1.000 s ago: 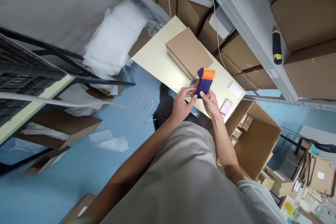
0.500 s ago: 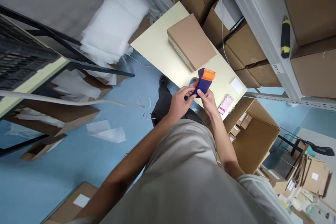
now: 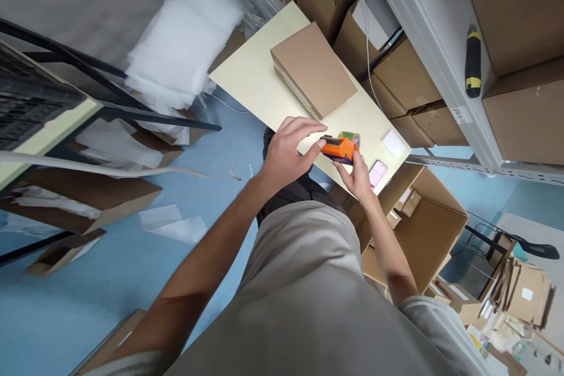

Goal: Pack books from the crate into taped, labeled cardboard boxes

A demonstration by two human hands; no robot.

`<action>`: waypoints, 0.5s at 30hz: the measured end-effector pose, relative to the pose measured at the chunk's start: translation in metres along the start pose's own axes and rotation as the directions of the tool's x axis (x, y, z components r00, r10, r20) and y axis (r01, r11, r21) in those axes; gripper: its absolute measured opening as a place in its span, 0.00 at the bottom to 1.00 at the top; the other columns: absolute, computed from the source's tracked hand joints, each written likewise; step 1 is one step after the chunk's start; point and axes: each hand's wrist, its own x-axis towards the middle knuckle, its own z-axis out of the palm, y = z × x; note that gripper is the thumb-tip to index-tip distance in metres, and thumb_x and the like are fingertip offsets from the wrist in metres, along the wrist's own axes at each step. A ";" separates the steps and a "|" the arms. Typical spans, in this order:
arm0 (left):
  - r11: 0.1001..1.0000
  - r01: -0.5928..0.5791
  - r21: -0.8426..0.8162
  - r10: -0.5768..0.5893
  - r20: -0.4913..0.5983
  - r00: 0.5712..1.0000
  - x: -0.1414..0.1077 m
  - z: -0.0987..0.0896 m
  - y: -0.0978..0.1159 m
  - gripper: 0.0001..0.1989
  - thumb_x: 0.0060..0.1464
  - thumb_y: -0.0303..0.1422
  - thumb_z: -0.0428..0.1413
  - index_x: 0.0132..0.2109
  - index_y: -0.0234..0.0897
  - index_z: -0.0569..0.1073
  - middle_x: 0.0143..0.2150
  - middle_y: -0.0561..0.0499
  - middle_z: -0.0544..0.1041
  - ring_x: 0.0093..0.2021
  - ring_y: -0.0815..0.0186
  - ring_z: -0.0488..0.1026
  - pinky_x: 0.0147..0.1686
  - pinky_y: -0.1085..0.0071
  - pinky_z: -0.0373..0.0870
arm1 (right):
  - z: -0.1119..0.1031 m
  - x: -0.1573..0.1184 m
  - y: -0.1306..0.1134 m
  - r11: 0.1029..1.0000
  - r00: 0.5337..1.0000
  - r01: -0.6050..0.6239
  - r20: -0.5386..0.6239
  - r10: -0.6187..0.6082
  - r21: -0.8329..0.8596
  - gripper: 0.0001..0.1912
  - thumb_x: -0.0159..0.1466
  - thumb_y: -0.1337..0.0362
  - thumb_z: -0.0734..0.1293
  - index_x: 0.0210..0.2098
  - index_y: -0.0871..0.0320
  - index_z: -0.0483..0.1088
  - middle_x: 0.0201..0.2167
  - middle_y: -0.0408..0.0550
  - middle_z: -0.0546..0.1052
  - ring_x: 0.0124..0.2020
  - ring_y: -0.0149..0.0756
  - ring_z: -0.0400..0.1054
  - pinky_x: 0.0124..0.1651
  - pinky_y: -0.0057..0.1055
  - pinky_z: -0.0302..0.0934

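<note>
My right hand (image 3: 358,181) grips a small orange and dark purple box (image 3: 340,150) by its right end, thumb on the near side. The box is turned with its orange face up, above the edge of the pale table. My left hand (image 3: 291,147) is at the other end of the box, fingers stretched out and apart. Its thumb tip meets the box's left end. Just behind the box, a roll of tape (image 3: 351,137) stands on the table, partly hidden.
On the pale table (image 3: 247,70) lie flat brown cartons (image 3: 315,67), a white label stack (image 3: 393,144) and a phone (image 3: 376,175). A large open carton (image 3: 423,235) stands at the right. Shelving with a cutter (image 3: 473,64) borders the far side. White foam sheets (image 3: 185,41) are piled at left.
The box has turned from upright to lying, orange face up. My left hand has let go of its lower end and spread its fingers. The tape roll now shows behind the box.
</note>
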 end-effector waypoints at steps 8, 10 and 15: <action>0.974 -0.205 0.095 0.195 0.101 0.976 0.011 -0.010 0.013 0.11 0.77 0.38 0.57 0.52 0.46 0.86 0.50 0.48 0.88 0.51 0.57 0.82 0.58 0.53 0.79 | -0.023 -0.001 -0.002 0.871 0.943 0.330 0.085 -0.322 -0.365 0.19 0.79 0.49 0.69 0.60 0.55 0.71 0.52 0.64 0.83 0.58 0.61 0.77 0.61 0.61 0.76; 0.970 -0.220 0.102 0.210 0.105 0.972 0.014 -0.011 0.014 0.12 0.78 0.39 0.57 0.54 0.45 0.86 0.50 0.47 0.88 0.51 0.57 0.83 0.56 0.54 0.79 | -0.026 -0.002 -0.004 0.851 0.932 0.358 0.100 -0.347 -0.383 0.18 0.79 0.50 0.68 0.60 0.55 0.71 0.53 0.64 0.83 0.59 0.61 0.77 0.61 0.61 0.76; 0.969 -0.222 0.105 0.212 0.095 0.973 0.018 -0.012 0.012 0.14 0.80 0.40 0.55 0.56 0.44 0.85 0.50 0.46 0.88 0.51 0.57 0.83 0.56 0.55 0.79 | -0.030 -0.001 -0.011 0.823 0.919 0.392 0.129 -0.373 -0.412 0.16 0.80 0.51 0.67 0.59 0.55 0.72 0.54 0.64 0.83 0.59 0.60 0.78 0.62 0.61 0.75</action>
